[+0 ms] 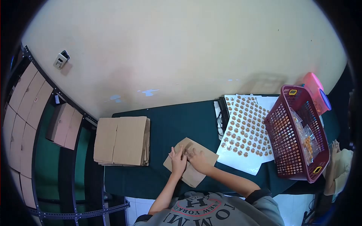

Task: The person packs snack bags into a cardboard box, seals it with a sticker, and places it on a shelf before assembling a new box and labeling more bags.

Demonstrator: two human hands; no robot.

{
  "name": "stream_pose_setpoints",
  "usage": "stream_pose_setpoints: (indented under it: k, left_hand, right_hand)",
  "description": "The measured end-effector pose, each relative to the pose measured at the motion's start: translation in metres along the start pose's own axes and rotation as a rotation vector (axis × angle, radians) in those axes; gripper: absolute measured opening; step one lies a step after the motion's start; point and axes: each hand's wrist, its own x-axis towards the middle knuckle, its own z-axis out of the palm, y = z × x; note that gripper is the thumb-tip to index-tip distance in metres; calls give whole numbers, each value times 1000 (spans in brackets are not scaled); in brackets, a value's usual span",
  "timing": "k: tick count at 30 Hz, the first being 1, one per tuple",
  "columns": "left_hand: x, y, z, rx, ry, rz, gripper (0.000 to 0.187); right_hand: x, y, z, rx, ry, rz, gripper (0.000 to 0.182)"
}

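A piece of brown cardboard (205,151), looking like a flat folded box, lies at an angle on the table in front of me. My left hand (178,161) rests on its left part with the fingers spread out. Close beside it, my right hand (197,159) presses on the middle of the same piece, fingers apart and pointing away from me. Neither hand is wrapped around anything. The hands cover part of the cardboard's centre line. Left of them, a stack of flat cardboard boxes (128,140) sits on the table.
The table has a dark green cloth (169,120). Sheets of round stickers (247,128) lie on the right, beside a maroon plastic basket (286,150) holding clear packets (307,145). A pink container (315,88) stands behind it. Shelves with boxes (28,113) line the left.
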Motion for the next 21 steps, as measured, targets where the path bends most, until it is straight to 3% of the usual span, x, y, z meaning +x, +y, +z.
stream_pose_setpoints:
  k: [2,4,6,8,9,12,14,16,17,21]
  left_hand:
    - [-2,5,-2,104,-45,96,48]
    - [-4,6,-6,164,-61,118,47]
    - [-4,5,-10,153,-123,157,45]
    - [-1,-6,-11,140,-149,190,43]
    - [-1,-12,-11,109,-167,219,42]
    - [-5,-19,-7,126,-197,272,40]
    - [-6,-16,0,170,-200,298,39]
    - [-7,-12,5,380,-226,330,37]
    - [-8,-12,9,382,-242,307,38]
    - [-11,-16,17,464,-173,357,37]
  right_hand:
    - [5,2,16,-132,-7,-16,34]
    - [9,16,23,120,-127,-113,33]
    - [9,26,23,179,-127,-124,36]
    - [13,41,2,435,-447,-74,47]
    - [14,48,-27,743,-626,54,65]
    - [-3,68,-17,873,-423,124,67]
    - [-22,62,-12,721,-337,178,71]
    - [-42,45,-4,361,-436,495,78]
    - [-50,45,11,537,-398,511,83]
    - [-56,34,25,427,-249,525,83]
